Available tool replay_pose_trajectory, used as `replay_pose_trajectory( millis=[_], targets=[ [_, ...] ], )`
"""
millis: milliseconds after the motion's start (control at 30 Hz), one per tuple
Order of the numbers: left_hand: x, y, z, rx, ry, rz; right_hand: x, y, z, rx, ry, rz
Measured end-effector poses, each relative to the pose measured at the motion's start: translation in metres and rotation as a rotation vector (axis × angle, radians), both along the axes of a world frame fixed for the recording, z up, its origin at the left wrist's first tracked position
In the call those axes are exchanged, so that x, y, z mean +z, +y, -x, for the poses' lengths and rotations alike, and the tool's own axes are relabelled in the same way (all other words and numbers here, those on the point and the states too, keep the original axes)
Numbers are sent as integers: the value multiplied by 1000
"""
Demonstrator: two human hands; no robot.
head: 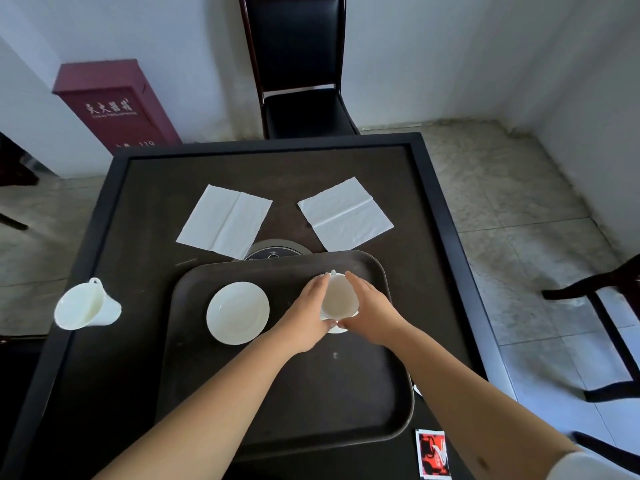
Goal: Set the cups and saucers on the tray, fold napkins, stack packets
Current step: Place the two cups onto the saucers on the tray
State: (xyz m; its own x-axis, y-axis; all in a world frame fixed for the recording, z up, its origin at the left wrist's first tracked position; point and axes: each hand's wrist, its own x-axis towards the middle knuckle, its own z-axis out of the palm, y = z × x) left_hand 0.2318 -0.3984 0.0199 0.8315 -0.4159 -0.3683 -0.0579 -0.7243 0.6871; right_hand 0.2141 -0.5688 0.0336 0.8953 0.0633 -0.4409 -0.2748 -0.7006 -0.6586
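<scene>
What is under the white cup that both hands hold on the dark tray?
A white saucer shows as a thin edge below the white ceramic cup, near the thumbs. The left hand, right hand and cup cover the rest.

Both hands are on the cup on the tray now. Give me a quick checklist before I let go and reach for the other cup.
1. Cup upright between left hand and right hand: ok.
2. Cup centred on its saucer: cannot tell, hands hide most of it.
3. Empty saucer on the tray, ready for the next cup: ok.
4. Second cup on the tray: not ok, it lies tipped on the table left of the tray.
5. Napkins folded: not ok, both lie flat.
6. Packets stacked: cannot tell.
</scene>
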Motion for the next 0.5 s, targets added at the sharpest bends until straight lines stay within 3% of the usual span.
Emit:
replay_pose_trajectory(
  millis=[200,367,500],
  targets=[
    [11,18,18,69,-22,-58,6,5,21,20,-112,40],
    [27,48,49,-55,-168,-316,14,16,56,225,-203,372],
    [37,67,82,-103,-231,-448,22,30,86,312,-150,452]
  ],
)
